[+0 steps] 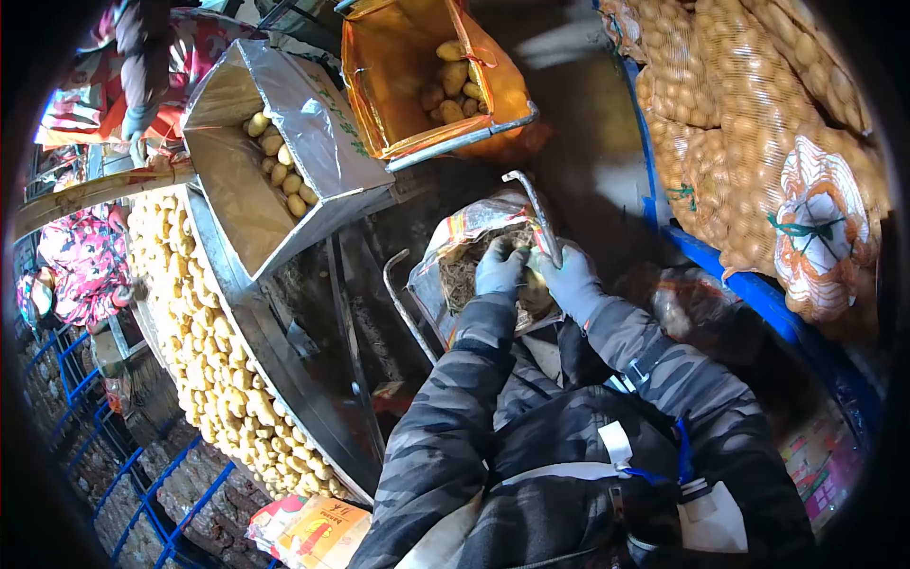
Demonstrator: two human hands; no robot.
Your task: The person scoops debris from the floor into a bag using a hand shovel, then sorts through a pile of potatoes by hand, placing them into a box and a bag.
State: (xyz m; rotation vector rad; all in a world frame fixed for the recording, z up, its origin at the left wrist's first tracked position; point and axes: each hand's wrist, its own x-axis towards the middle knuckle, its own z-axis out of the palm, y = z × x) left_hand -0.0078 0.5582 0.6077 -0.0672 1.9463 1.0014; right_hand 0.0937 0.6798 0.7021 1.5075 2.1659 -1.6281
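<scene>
Both of my hands wear grey gloves and are over the open mouth of a white woven sack (426, 277). Dark, dry, straw-like debris (459, 282) lies inside it. My left hand (500, 269) is over the debris with its fingers bent inward; what they hold is hidden. My right hand (571, 282) is closed at the sack's right side, close to the lower end of a bent metal bar (536, 211). Whether it grips the bar, the sack's rim or something else cannot be made out. A pale, rounded thing shows between the hands, partly covered.
Potatoes (204, 351) cover a long table at left. A carton (327, 114) and an orange bag (374, 104) on a metal frame hold potatoes. Full mesh sacks (739, 104) stand behind a blue rail (758, 294) at right. Other people in patterned clothing (83, 256) are at left.
</scene>
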